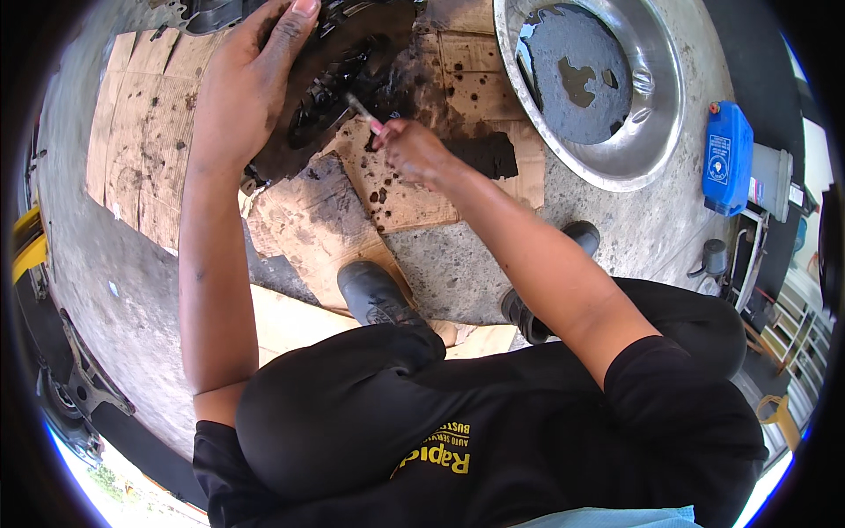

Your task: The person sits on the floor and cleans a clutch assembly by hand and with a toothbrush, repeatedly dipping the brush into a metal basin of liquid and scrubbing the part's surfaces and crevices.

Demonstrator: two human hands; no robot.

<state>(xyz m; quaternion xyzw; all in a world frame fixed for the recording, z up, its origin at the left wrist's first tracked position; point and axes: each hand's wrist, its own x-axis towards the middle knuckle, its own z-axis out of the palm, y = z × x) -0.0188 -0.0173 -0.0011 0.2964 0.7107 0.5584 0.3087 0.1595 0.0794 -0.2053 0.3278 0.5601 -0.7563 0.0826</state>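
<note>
A large dark, oil-wet part [310, 132] with a shiny, hollow inside is tilted in front of me at the top. My left hand [255, 84] grips its left edge; the thumb shows on the near side, and the other fingers are mostly hidden. My right hand [412, 151] is closed round a slim tool [377, 128] with a pinkish handle and a pale tip. That tip reaches the part's black, wet interior; whether it is a brush or a scraper I cannot tell.
Oil-stained cardboard [145, 132] covers the concrete floor [449, 273]. A round metal basin [660, 132] holding dark liquid stands at the upper right. Beyond it is a blue jug [729, 158]. My boots [374, 290] rest close to the cardboard.
</note>
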